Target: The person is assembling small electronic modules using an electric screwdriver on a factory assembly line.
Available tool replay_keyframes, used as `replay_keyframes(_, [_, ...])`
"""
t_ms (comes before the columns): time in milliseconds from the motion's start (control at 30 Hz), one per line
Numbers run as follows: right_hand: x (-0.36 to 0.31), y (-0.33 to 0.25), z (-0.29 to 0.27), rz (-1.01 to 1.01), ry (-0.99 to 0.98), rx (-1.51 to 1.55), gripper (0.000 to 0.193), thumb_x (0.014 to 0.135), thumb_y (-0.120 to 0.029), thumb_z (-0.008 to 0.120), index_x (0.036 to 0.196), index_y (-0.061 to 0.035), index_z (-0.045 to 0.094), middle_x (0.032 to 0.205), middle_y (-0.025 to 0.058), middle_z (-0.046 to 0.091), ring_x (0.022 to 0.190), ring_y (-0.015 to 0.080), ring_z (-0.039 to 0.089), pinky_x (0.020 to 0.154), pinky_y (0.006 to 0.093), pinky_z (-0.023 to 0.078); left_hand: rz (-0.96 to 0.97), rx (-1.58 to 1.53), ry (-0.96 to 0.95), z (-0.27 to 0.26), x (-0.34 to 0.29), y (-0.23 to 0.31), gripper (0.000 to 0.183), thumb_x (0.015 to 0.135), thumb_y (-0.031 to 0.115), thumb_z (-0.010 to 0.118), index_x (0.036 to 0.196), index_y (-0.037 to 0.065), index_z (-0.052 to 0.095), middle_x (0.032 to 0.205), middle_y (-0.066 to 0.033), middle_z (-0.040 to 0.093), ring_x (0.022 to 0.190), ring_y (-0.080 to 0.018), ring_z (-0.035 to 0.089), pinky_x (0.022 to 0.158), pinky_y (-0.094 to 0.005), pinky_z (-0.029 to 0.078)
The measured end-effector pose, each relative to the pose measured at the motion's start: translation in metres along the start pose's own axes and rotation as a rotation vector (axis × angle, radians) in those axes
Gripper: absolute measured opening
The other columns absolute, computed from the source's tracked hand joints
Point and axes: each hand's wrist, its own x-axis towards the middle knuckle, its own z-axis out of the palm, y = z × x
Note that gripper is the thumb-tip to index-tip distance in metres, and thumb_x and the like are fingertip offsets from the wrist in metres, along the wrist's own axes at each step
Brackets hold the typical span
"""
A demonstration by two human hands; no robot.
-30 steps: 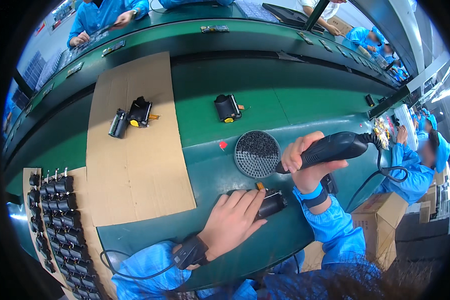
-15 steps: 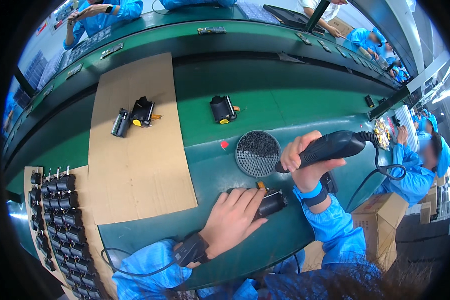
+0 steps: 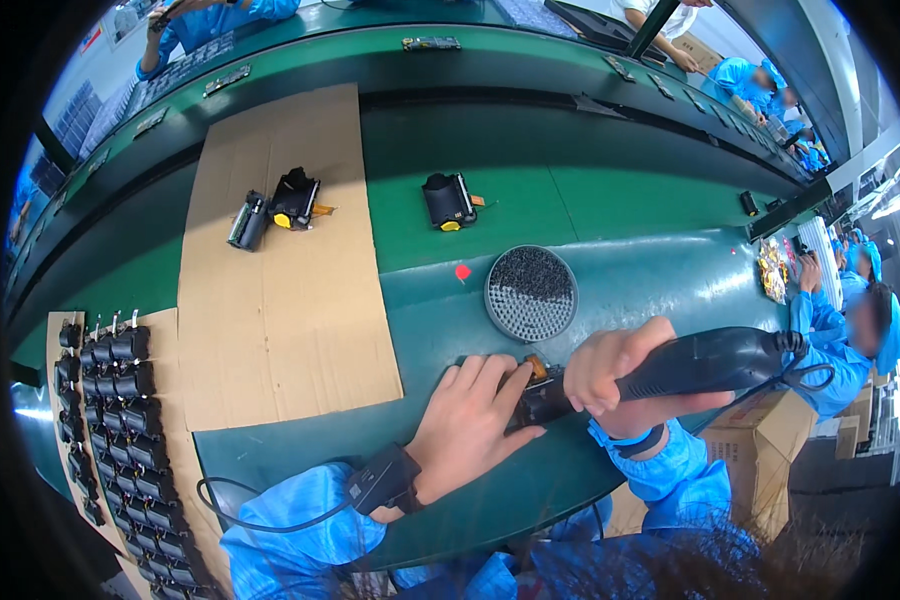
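My left hand rests on a black plastic module near the bench's front, fingers and thumb holding it down. An orange flex cable sticks out at its far side by my fingertips. My right hand is wrapped round a black electric screwdriver, lying nearly level, with its coiled cord at the right end. The driver's tip is hidden behind my right hand, over the module's right end, so I cannot tell if it touches. Just beyond stands a round grey dish with small black screws.
A cardboard sheet bears two black modules. Another module sits on the green bench. A small red piece lies left of the dish. Rows of modules fill the left. A carton and co-worker are at right.
My right hand has brought the screwdriver from the dish's edge down to the module. My left hand has stayed on the module. The whole view has shifted slightly.
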Motion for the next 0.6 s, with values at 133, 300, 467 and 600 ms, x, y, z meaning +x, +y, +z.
replay_keyframes(133, [-0.0006,0.004,-0.006,0.013,0.032,-0.002,0.098,0.065,-0.096,0.041,0.095,-0.0032,0.05,0.06,0.0088,0.051,0.048,0.0176,0.048,0.045,0.0321,0.042,-0.009,-0.004,-0.016,0.0,0.0007,0.001,0.069,0.071,0.033,0.083,0.126,-0.001,0.059,0.113,-0.0106,0.054,0.102,-0.029,0.054,0.086,-0.039,0.045])
replay_keyframes(300, [-0.0012,0.0046,-0.0054,0.049,0.048,-0.001,0.099,0.063,-0.097,0.041,0.095,-0.0032,0.05,0.06,0.0088,0.051,0.048,0.0174,0.048,0.044,0.0314,0.042,-0.011,0.004,-0.023,0.0014,0.0005,0.0014,0.068,0.073,0.034,0.082,0.127,-0.001,0.058,0.114,-0.0106,0.055,0.104,-0.029,0.054,0.087,-0.0387,0.045])
replay_keyframes(467, [-0.002,0.0051,-0.006,0.051,0.041,-0.03,0.101,0.061,-0.097,0.042,0.095,-0.0027,0.05,0.061,0.0089,0.052,0.049,0.0171,0.048,0.045,0.0307,0.042,-0.013,0.005,-0.024,0.0019,0.0011,0.0029,0.068,0.074,0.035,0.081,0.127,0.0,0.058,0.114,-0.0105,0.055,0.105,-0.0289,0.054,0.087,-0.0389,0.045])
replay_keyframes(600, [-0.0005,0.0045,-0.0102,0.051,-0.048,-0.116,0.09,0.069,-0.093,0.047,0.091,-0.0052,0.047,0.058,0.0061,0.051,0.046,0.017,0.05,0.041,0.0321,0.044,-0.009,0.007,-0.029,0.0016,0.0036,0.0047,0.066,0.075,0.035,0.081,0.126,0.0,0.058,0.114,-0.0105,0.055,0.105,-0.0289,0.053,0.087,-0.0387,0.045])
